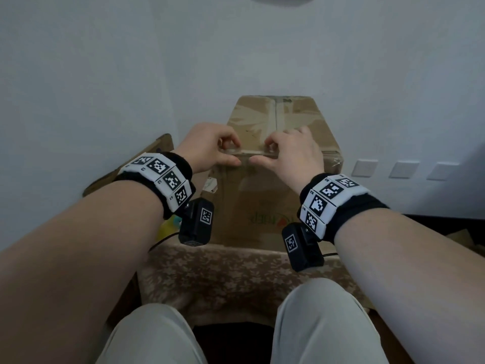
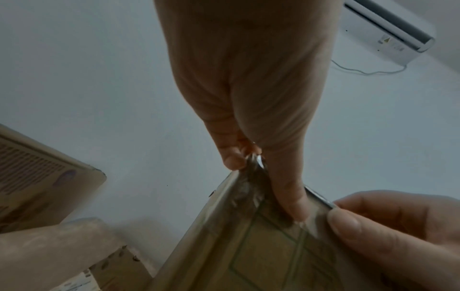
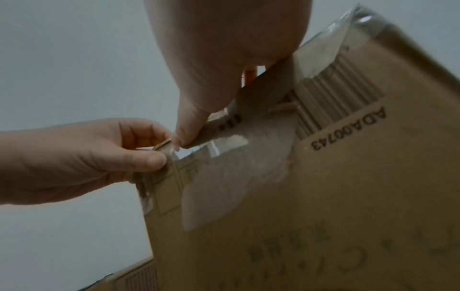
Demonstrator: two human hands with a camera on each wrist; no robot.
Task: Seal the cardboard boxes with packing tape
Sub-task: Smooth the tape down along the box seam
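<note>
Two knees [image 1: 157, 334] nearest us, then the patterned cloth [image 1: 223, 277], and on it stands one cardboard box [image 1: 252, 200], upright against the far wall [image 1: 105, 74]. Left hand [image 1: 207, 148] and right hand [image 1: 296, 153] meet at its near top edge, each pinching a strip of clear packing tape [image 1: 252, 152], thumbs below, fingers curled above. I'd call the box stiff and light, best steadied by its edges; the tape looks thin, clingy, quick to wrinkle, so hold it by the ends. A second, flattened box [image 1: 147, 158] leans at left. Two hands, one strip.
</note>
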